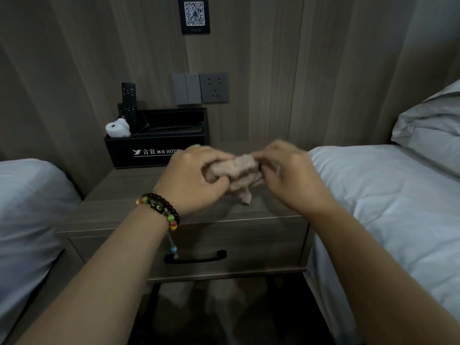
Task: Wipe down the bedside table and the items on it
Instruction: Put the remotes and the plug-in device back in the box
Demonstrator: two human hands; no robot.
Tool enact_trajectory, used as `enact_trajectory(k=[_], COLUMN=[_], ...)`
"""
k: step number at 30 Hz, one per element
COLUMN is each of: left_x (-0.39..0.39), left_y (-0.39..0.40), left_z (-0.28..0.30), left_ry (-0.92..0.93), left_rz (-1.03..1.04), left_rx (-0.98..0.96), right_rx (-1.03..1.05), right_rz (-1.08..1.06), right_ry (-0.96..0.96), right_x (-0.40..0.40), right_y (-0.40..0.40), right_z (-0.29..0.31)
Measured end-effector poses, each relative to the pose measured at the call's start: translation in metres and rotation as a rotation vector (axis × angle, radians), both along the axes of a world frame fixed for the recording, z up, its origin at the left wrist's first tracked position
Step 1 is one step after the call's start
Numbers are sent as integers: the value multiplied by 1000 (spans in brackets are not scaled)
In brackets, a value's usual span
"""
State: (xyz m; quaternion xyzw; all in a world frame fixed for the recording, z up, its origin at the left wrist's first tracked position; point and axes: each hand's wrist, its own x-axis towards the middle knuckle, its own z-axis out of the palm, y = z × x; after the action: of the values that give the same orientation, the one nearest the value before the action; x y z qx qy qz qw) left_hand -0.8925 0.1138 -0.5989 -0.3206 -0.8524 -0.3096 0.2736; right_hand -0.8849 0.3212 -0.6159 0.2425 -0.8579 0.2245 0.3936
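Both hands – left hand, right hand – pinch a crumpled pinkish-beige cloth between them, above the front edge of the grey wood-grain worktop; seemingly folding it – next, press it flat and sweep toward the black hotel organiser box at the back-left corner

organizer box at table back-left — beds flanking.

A pink cloth sits over the grey-brown wood table, with a black box at 11 o'clock and white beds beside.
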Motion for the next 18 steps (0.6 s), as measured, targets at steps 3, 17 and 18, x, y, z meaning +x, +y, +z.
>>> enact_trajectory(k=[3,17,18], left_x=[2,-18,-21], left_y=[2,3,7], left_z=[17,-29,-28], left_ry=[-129,-542,-515], left_rz=[-78,13,39], left_rx=[210,-280,-179], right_rx=[-38,24,-40], right_rz=[-57,-45,-37], right_ry=[123,-374,-287], right_x=[-1,-4,-6], right_y=[6,14,13], right_z=[23,-11,-9])
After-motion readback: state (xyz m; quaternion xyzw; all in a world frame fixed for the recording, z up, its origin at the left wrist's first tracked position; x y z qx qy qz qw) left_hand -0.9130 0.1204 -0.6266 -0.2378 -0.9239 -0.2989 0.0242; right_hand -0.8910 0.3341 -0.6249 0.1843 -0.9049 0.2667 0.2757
